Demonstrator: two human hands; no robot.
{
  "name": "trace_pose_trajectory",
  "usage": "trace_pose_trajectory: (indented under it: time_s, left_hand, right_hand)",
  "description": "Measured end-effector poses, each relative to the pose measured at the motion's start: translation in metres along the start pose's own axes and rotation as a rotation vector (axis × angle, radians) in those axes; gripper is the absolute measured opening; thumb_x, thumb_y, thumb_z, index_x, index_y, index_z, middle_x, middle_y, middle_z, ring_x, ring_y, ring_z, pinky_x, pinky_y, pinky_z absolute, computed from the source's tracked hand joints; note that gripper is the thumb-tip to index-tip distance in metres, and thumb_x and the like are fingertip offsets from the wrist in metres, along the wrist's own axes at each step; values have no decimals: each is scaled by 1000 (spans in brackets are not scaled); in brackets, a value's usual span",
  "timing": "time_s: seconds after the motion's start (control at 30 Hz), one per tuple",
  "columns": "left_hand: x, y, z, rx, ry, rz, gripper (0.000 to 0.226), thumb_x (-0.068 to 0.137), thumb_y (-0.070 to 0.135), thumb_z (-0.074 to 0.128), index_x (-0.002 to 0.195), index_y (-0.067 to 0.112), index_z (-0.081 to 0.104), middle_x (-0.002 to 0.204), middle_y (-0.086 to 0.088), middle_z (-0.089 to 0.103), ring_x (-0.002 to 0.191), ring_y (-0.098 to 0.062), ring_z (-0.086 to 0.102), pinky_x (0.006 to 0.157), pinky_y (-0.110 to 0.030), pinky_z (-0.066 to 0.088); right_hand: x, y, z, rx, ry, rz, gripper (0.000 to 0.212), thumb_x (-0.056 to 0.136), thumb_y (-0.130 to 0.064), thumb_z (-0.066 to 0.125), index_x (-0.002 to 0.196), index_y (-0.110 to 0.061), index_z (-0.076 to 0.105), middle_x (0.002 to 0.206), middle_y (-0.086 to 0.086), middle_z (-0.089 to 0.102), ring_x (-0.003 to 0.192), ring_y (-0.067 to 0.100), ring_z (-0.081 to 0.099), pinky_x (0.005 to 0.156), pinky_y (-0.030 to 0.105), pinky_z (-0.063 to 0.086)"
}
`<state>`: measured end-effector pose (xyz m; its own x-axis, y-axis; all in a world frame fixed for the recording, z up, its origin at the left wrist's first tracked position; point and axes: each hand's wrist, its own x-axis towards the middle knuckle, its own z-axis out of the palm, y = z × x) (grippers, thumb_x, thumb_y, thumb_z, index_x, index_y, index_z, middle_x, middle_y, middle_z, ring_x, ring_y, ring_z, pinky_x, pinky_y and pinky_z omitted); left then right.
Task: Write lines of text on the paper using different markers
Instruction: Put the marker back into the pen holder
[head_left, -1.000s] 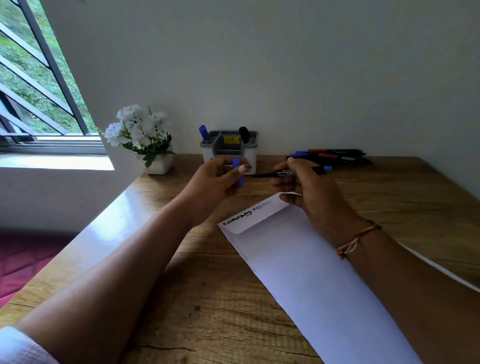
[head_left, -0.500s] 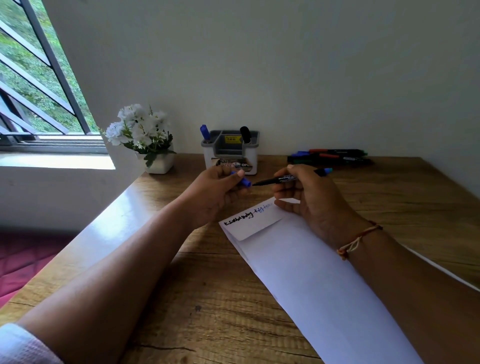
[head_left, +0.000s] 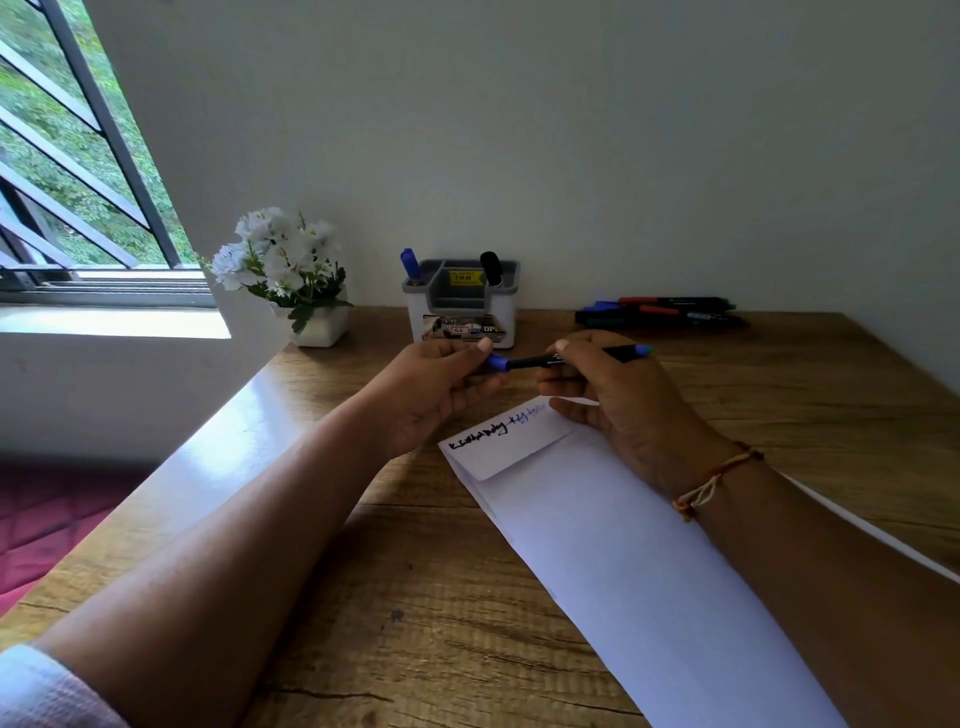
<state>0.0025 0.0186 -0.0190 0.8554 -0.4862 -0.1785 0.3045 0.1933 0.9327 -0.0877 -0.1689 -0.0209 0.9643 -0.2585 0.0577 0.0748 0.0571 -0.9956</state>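
Note:
A long white paper (head_left: 613, 551) lies slantwise on the wooden desk (head_left: 415, 623). Its folded top end carries one line of writing, partly black and partly blue. My right hand (head_left: 613, 400) grips a black marker with a blue end (head_left: 597, 356) above that top end. My left hand (head_left: 441, 384) pinches the blue cap (head_left: 497, 362), which sits on the marker's tip. The two hands almost meet over the desk.
A grey and white pen holder (head_left: 462, 306) with a blue and a black marker stands at the wall. Several more markers (head_left: 660, 312) lie to its right. A white pot of white flowers (head_left: 291, 275) stands left, near the window (head_left: 62, 156).
My hands have come together. The cap in my left hand has moved right onto the tip of the marker held by my right hand.

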Motion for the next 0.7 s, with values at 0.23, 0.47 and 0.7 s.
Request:
trace_pose_trajectory:
  time_s: [0.23,0.47,0.7]
  left_hand:
    - [-3,2,1,-63,-15,-25,43,75,25,75,109,0,66,94,-17,75,79,-17,74,61,-20,57]
    - [-5,2,1,-109,-147,-76,37,80,21,74,111,2,68,104,-20,73,81,-16,73,64,-22,59]
    - [-9,2,1,-56,-240,-23,8,81,13,71,82,14,79,96,-16,74,79,-16,73,64,-22,59]
  right_hand:
    - [-4,-1,-2,30,-35,-38,14,95,-27,65,102,-16,69,94,6,79,92,18,76,85,39,59]
    - [-6,0,-2,77,-40,-1,26,80,-29,77,102,-17,73,94,3,79,91,14,76,86,37,59]
    - [-4,1,-4,37,-42,19,25,77,-36,79,97,-21,75,93,3,79,90,14,76,90,41,58]
